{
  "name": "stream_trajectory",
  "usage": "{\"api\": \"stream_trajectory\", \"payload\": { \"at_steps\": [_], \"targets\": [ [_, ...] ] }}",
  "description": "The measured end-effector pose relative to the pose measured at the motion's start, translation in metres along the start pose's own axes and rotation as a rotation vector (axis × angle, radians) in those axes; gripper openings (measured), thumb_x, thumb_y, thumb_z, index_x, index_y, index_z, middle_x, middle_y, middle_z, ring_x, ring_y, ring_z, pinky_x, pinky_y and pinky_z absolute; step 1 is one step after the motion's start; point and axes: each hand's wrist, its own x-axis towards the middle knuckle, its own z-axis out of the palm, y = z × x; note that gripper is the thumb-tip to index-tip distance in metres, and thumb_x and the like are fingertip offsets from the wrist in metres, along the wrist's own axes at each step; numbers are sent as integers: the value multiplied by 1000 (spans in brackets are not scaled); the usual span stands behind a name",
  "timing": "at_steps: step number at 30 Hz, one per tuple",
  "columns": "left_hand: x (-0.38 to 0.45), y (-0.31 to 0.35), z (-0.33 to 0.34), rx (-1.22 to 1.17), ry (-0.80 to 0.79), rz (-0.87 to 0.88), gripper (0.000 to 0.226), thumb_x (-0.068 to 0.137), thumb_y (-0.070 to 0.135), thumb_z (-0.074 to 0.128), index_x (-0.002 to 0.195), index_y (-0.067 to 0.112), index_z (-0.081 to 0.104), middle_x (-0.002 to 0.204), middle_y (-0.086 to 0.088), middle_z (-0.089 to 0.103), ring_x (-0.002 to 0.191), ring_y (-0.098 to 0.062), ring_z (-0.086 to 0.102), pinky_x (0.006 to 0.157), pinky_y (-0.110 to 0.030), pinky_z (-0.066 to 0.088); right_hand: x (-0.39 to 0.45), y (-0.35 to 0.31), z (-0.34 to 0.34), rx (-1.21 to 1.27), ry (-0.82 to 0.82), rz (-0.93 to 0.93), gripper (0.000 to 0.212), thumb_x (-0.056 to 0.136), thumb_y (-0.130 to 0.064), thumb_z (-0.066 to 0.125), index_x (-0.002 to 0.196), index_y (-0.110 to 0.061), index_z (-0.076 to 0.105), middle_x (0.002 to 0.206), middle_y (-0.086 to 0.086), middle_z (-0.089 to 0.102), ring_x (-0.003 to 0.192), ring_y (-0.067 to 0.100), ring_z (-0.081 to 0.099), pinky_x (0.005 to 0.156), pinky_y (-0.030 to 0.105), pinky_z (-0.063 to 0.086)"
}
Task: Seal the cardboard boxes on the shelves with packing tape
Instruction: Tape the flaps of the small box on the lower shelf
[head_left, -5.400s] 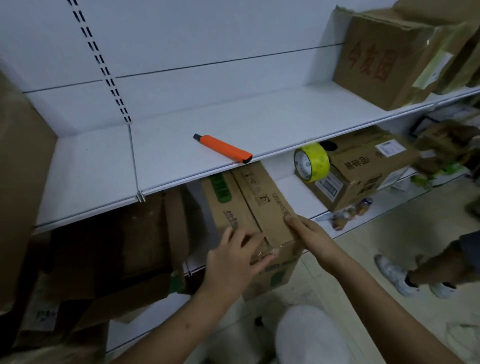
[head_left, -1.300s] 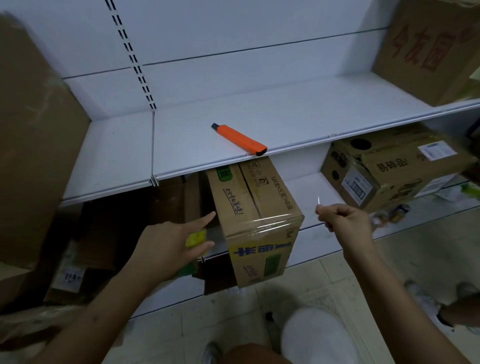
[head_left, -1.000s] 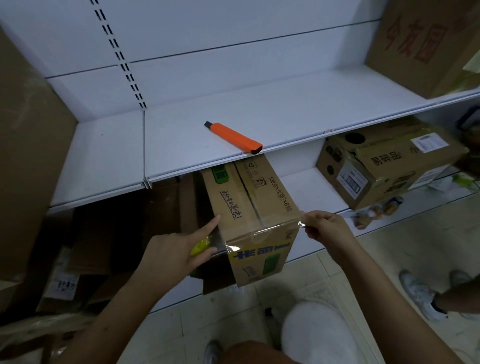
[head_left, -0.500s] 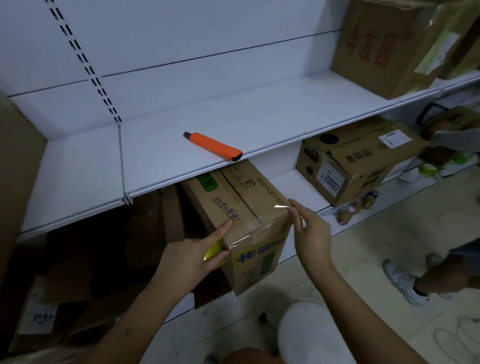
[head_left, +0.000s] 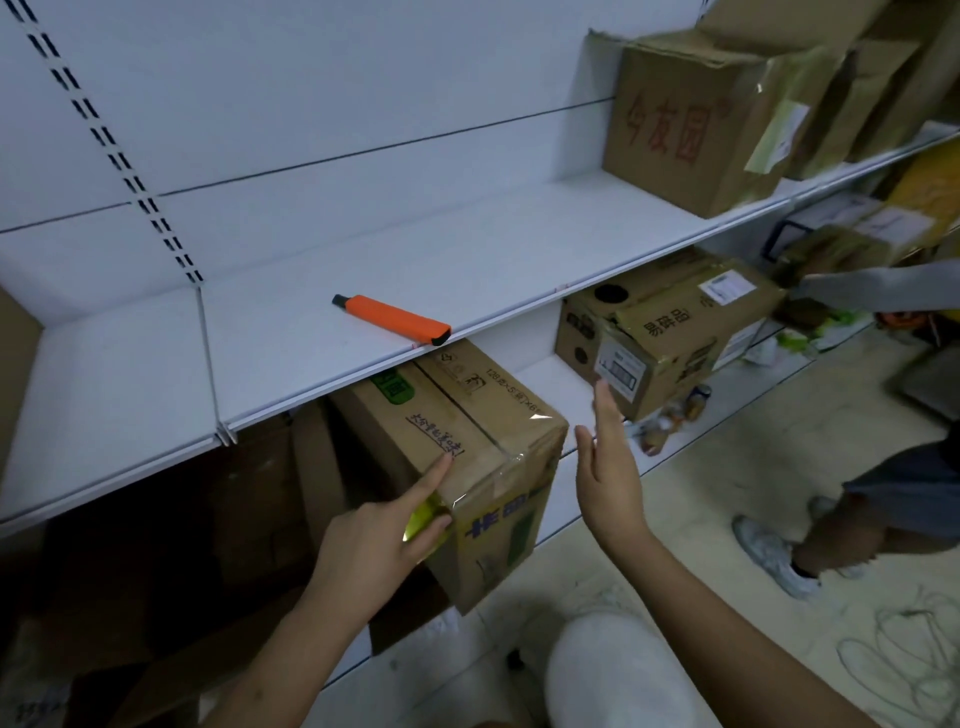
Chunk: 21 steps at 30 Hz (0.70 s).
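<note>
A cardboard box (head_left: 467, 415) juts out from the lower shelf, with clear packing tape stretched over its front top edge. My left hand (head_left: 384, 530) holds the yellow tape roll (head_left: 423, 519) against the box's left side, its index finger pointing up onto the box top. My right hand (head_left: 608, 467) hovers just right of the box with straight fingers and holds nothing. An orange box cutter (head_left: 392, 318) lies on the upper white shelf (head_left: 285, 343) near its front edge.
A second cardboard box (head_left: 670, 322) sits further right on the lower shelf. A tall box (head_left: 691, 119) stands on the upper shelf at the right. Another person's arm (head_left: 878, 286) and legs (head_left: 883, 514) are at the right. Flattened cardboard (head_left: 171, 519) fills the dark lower left.
My right hand has let go of the tape end at the box's right top corner and drawn away to the right, fingers straight. The tape now lies over the box edge.
</note>
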Motion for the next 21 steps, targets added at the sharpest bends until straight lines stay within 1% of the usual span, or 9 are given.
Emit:
{"api": "stream_trajectory", "payload": {
  "at_steps": [2, 4, 6, 8, 11, 12, 14, 17, 21],
  "targets": [
    [0, 0, 2, -33, -5, 6, 72, 96, 63, 41, 146, 63, -12, 68, 10, 56, 51, -6, 51, 57, -24, 54, 1, 4, -3, -157, 56, -297, 51, 104, -15, 44, 153, -20, 33, 159, -4, 32, 146, 9, 27, 118, 33, 29],
    [-2, -1, 2, -48, -16, 1, 72, 96, 63, 41, 146, 64, -11, 68, 10, 58, 51, -6, 52, 55, -22, 53, 2, 9, -1, -270, -114, -543, 56, 96, -5, 55, 148, -22, 43, 155, -6, 38, 146, 12, 29, 117, 45, 33],
    [-3, -2, 1, -47, -17, -5, 71, 96, 63, 41, 146, 64, -9, 64, 10, 51, 47, -6, 46, 53, -20, 48, 5, 12, -1, -282, -199, -612, 50, 96, -13, 48, 146, -23, 47, 153, -8, 42, 145, 12, 32, 116, 45, 35],
    [-3, -4, -1, -61, -14, -7, 71, 96, 62, 42, 146, 63, -7, 63, 11, 49, 46, -5, 44, 52, -20, 47, 12, 10, -3, -332, -176, -686, 48, 94, -14, 47, 141, -18, 53, 148, -3, 49, 140, 16, 40, 115, 46, 36],
    [-4, -7, 1, -89, -37, -2, 71, 97, 62, 43, 143, 67, -11, 73, 9, 62, 53, -6, 52, 58, -25, 54, 17, 6, -5, -456, -190, -836, 67, 75, -2, 78, 137, -12, 57, 143, 2, 54, 135, 17, 46, 116, 41, 31],
    [-4, -8, 3, -90, -43, -2, 72, 97, 62, 42, 142, 69, -13, 78, 7, 66, 57, -7, 57, 61, -27, 55, 13, 2, -3, -451, -233, -861, 71, 71, -3, 81, 138, -13, 57, 144, 1, 53, 136, 16, 44, 116, 40, 32],
    [-3, -7, 5, -84, -46, -3, 72, 97, 63, 41, 138, 71, -18, 82, 5, 69, 63, -10, 61, 64, -30, 56, -3, -7, 11, -387, -291, -882, 68, 77, -7, 74, 141, -17, 53, 147, -3, 50, 139, 14, 41, 114, 42, 37],
    [-3, -7, 6, -88, -55, -5, 75, 97, 63, 41, 134, 73, -23, 85, 5, 70, 64, -11, 63, 64, -31, 57, -11, -12, 25, -294, -242, -854, 53, 87, -12, 58, 140, -19, 53, 146, -5, 50, 138, 13, 44, 112, 43, 40],
    [-6, -9, 9, -95, -68, -38, 73, 96, 64, 40, 132, 75, -23, 86, 1, 71, 68, -13, 65, 68, -33, 57, -18, -15, 28, -277, -256, -940, 57, 83, -9, 67, 138, -17, 55, 145, -3, 51, 136, 13, 46, 114, 38, 38]
  ]
}}
